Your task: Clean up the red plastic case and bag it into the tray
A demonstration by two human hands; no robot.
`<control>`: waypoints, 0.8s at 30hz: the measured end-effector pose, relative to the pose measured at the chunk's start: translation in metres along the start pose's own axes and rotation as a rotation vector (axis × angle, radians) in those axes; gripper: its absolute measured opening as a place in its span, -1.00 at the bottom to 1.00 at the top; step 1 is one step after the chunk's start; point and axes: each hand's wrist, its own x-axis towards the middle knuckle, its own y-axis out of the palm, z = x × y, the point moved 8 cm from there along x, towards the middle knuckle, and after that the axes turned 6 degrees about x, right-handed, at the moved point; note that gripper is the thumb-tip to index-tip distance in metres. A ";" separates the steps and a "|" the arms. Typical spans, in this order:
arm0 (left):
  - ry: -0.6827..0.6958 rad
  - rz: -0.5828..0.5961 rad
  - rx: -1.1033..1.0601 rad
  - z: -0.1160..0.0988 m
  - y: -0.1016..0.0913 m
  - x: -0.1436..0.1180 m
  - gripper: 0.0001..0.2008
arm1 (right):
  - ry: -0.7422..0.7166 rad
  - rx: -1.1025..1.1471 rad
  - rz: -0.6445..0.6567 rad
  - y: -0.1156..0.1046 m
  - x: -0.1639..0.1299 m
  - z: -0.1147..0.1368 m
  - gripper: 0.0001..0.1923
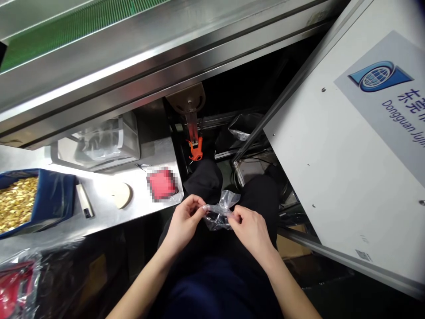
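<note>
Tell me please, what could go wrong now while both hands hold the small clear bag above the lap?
1. The left hand and right hand pinch the clear bag over the lap, off the steel table; anything slipping out would probably fall to the dark floor.
2. The thin film might tear if pulled apart hard.

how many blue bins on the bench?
1. The blue bin sits at the left edge of the steel bench, filled with small gold parts. It is cut off by the frame, so more may lie out of view beyond it.
</note>
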 end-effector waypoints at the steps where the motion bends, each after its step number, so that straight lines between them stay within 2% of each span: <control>1: -0.017 0.046 -0.067 0.000 0.004 0.000 -0.84 | -0.009 -0.020 -0.029 -0.002 -0.001 0.005 -0.62; 4: -0.038 0.203 -0.117 -0.003 0.023 -0.004 -0.78 | 0.005 0.074 -0.010 0.000 -0.003 0.019 -0.61; 6: 0.012 0.196 0.053 -0.006 0.024 -0.007 -0.75 | 0.006 0.140 0.065 0.006 -0.005 0.025 -0.59; 8: 0.105 -0.016 0.295 -0.012 0.005 -0.008 -0.77 | -0.004 0.079 0.116 0.012 -0.008 0.024 -0.61; 10: 0.201 -0.293 0.453 -0.021 -0.021 -0.016 -0.82 | -0.036 -0.091 0.078 0.014 -0.010 0.023 -0.68; 11: 0.240 -0.383 0.479 -0.024 -0.031 -0.022 -0.85 | -0.073 -0.169 0.037 0.014 -0.010 0.026 -0.75; 12: 0.263 -0.418 0.484 -0.025 -0.037 -0.027 -0.87 | -0.124 -0.214 0.001 0.015 -0.010 0.032 -0.81; 13: 0.266 -0.394 0.480 -0.023 -0.039 -0.031 -0.88 | -0.172 -0.216 -0.017 0.017 -0.009 0.040 -0.85; 15: 0.203 -0.252 0.462 -0.014 -0.041 -0.039 -0.86 | -0.184 -0.119 0.001 0.025 -0.002 0.054 -0.87; 16: 0.147 -0.175 0.443 -0.006 -0.043 -0.044 -0.85 | -0.149 -0.053 0.034 0.030 0.003 0.060 -0.77; 18: 0.031 -0.084 0.391 0.014 -0.058 -0.059 -0.84 | -0.115 0.087 0.180 0.044 0.012 0.074 -0.63; 20: -0.069 -0.115 0.324 0.037 -0.086 -0.078 -0.78 | -0.203 0.238 0.480 0.069 0.012 0.097 -0.79; 21: -0.120 -0.149 0.284 0.050 -0.103 -0.088 -0.72 | -0.240 0.330 0.647 0.082 0.008 0.107 -0.71; 22: -0.175 -0.186 0.236 0.064 -0.119 -0.099 -0.66 | -0.225 0.445 0.772 0.095 0.005 0.114 -0.51; 23: -0.231 -0.208 0.175 0.079 -0.132 -0.110 -0.62 | -0.132 0.591 0.822 0.106 0.005 0.116 -0.38; 24: -0.284 -0.227 0.105 0.093 -0.142 -0.120 -0.59 | 0.019 0.752 0.798 0.118 0.010 0.113 -0.37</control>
